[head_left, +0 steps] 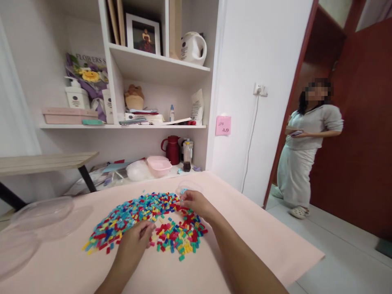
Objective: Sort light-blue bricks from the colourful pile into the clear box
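A wide pile of small plastic building bricks (143,206) in blue, red, yellow and green lies on the pink table cover. At its near left edge is my left hand (134,239), the fingers curled closed; what they hold, if anything, is hidden. My right hand (197,203) hovers over the pile's right side with thumb and fingertips pinched together. Anything between those tips is too small to make out. Just beyond the right fingertips sits a clear plastic container (196,187), and a few light blue bricks (183,191) show there.
Clear plastic containers (45,210) stand at the left of the pink-covered table (260,245). Behind it, white shelves (159,61) hold bottles and boxes; a red jug (173,150) and pink bowl (159,166) stand below. A person (309,130) stands by the doorway at right.
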Available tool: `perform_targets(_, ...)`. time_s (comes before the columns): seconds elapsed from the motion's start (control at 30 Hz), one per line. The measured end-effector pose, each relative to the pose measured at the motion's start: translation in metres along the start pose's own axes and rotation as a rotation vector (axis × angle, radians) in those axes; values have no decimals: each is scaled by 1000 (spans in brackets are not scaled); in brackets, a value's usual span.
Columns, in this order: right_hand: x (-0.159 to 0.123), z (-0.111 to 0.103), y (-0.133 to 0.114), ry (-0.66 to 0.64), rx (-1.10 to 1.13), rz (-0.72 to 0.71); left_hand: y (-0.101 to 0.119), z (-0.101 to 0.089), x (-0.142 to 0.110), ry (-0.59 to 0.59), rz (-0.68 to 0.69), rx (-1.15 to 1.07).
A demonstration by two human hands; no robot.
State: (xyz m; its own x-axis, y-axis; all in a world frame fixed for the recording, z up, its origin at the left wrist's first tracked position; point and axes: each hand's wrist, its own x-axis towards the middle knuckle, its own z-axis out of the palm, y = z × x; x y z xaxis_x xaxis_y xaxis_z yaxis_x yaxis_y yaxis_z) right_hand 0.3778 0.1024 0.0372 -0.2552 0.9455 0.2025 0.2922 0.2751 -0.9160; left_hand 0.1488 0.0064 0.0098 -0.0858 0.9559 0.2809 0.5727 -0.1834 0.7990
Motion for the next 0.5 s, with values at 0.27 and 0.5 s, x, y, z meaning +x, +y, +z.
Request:
perform_targets(0.27, -5, 2, 1, -79, 35, 103, -7, -3, 6, 68, 12, 86)
perform_targets(0.5, -6, 4, -7, -124, 139, 56, -12, -2, 7, 93, 51, 123)
